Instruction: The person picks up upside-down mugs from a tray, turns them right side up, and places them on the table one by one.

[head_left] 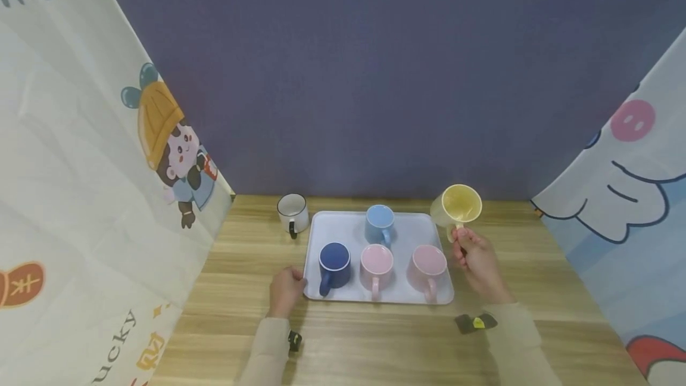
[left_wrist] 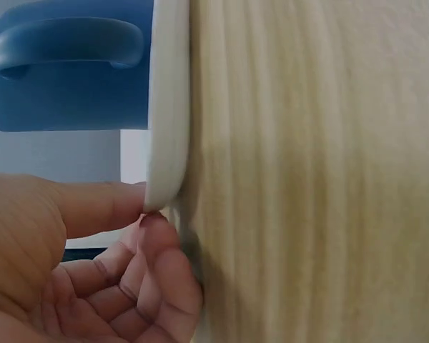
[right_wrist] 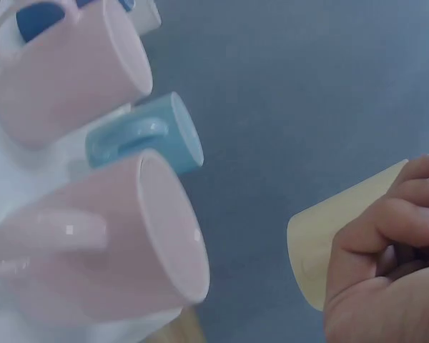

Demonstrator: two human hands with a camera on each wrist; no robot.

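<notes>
My right hand (head_left: 477, 258) grips a yellow mug (head_left: 442, 212) by its handle, beside the back right corner of a white tray (head_left: 407, 231). The mug tilts, its mouth turned toward the head camera. At the tray's front left corner my left hand (head_left: 286, 290) pinches the rim between thumb and fingers, close by a dark blue mug (left_wrist: 71, 100). On the tray stand that dark blue mug, a light blue mug (right_wrist: 150, 139) behind, and two pink mugs, one in the front middle (head_left: 376, 267) and one at the front right (right_wrist: 107, 250). Their handles face me.
A white mug (head_left: 293, 216) with a dark rim and black handle stands on the wooden table (head_left: 375, 338), left of the tray. A dark blue-grey panel (head_left: 343, 76) rises behind the table. Printed curtains hang at the left (head_left: 69, 136) and right (head_left: 632, 195).
</notes>
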